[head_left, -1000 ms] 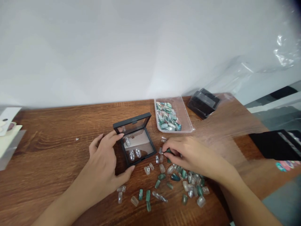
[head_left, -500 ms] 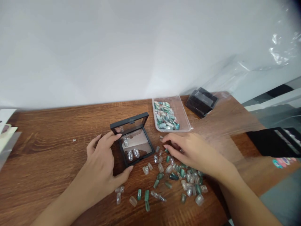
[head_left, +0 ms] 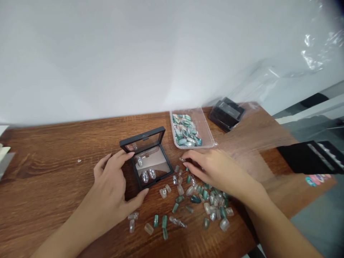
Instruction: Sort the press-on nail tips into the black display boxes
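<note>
A black square case with a windowed lid stands open on the table. Its pale, shiny base carries several clear press-on nails. My left hand spans the case's left side, fingertips at the lid and thumb by the near corner, steadying it. To the right of the case, my right hand has its thumb and index finger closed on a small clear press-on nail, low over the table. Loose clear and green press-on nails are scattered below that hand, which hides some of them.
Behind my right hand sits a clear plastic tub of green and clear nails. Black cases lie at the back right, near thin clear plastic film. A white wall borders the wooden table. Papers lie far left.
My right thumb and index finger have come together on the clear nail, which now shows tilted at their tips. My left hand keeps its place at the case. The whole view has shifted slightly.
</note>
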Demonstrator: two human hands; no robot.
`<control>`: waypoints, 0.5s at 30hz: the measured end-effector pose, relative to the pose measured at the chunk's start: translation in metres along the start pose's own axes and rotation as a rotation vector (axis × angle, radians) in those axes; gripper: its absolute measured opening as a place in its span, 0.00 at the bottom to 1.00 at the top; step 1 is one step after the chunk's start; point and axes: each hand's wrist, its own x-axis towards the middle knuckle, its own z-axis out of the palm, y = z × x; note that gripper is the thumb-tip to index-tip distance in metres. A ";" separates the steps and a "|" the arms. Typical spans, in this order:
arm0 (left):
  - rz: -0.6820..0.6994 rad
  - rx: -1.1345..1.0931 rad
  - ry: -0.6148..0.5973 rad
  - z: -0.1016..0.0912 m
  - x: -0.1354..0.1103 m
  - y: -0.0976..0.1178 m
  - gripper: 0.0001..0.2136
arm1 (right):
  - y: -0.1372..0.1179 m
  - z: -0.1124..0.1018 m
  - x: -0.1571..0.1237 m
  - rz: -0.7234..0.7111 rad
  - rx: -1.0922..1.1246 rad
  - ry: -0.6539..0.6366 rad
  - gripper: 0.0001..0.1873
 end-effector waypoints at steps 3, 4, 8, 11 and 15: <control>-0.008 0.003 0.002 0.001 -0.001 0.000 0.33 | -0.003 0.000 0.000 -0.052 0.031 0.021 0.09; -0.007 0.005 0.003 0.001 -0.001 0.000 0.34 | -0.004 0.000 0.000 -0.075 0.046 0.019 0.09; -0.012 0.006 0.007 0.000 -0.001 -0.001 0.33 | -0.007 0.004 0.001 -0.116 0.082 -0.008 0.08; -0.004 0.001 0.007 0.000 -0.001 -0.001 0.31 | -0.011 0.010 0.004 -0.092 0.081 0.004 0.08; 0.042 0.040 0.005 0.000 0.000 -0.002 0.29 | -0.013 0.013 0.006 -0.052 0.053 0.033 0.12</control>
